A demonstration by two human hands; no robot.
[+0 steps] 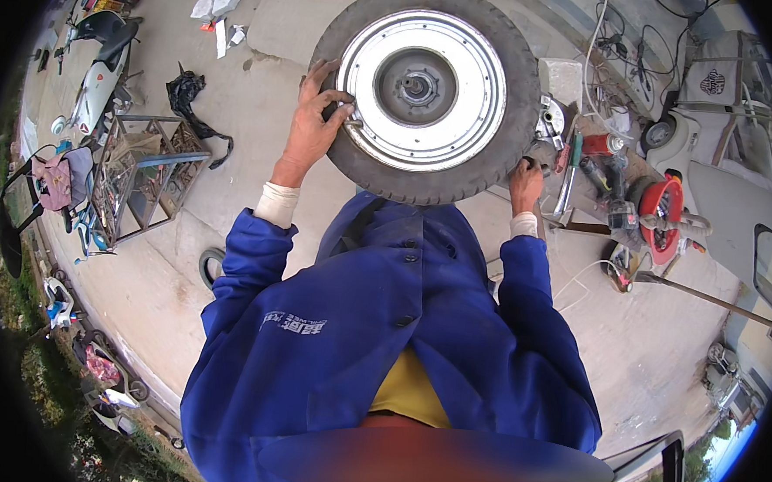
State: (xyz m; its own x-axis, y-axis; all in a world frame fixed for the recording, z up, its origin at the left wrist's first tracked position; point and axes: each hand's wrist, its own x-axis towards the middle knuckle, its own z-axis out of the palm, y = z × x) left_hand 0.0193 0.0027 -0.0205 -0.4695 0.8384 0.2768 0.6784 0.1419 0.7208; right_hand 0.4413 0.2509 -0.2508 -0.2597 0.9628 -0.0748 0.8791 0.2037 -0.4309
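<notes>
A wheel with a black tyre (pixel 338 156) and a white metal rim (pixel 466 44) is in front of me, its hub in the middle. My left hand (pixel 312 125) is at the wheel's left side, thumb and forefinger closed over the edge between tyre and rim. Something small and dark shows between those fingers, beside a short brass-coloured stem (pixel 355 123); I cannot tell what it is. Beside the tyre's lower right edge, my right hand (pixel 526 187) has its fingers curled together around a small dark thing, mostly hidden.
To the right lie a red can (pixel 602 145), a power tool (pixel 620 196), a red bowl (pixel 660 222) and a long-handled tool (pixel 706 297). At the left are a metal frame stand (pixel 149 176), a black plastic bag (pixel 186 95) and a parked scooter (pixel 102 82). A small tyre (pixel 210 267) is by my left side.
</notes>
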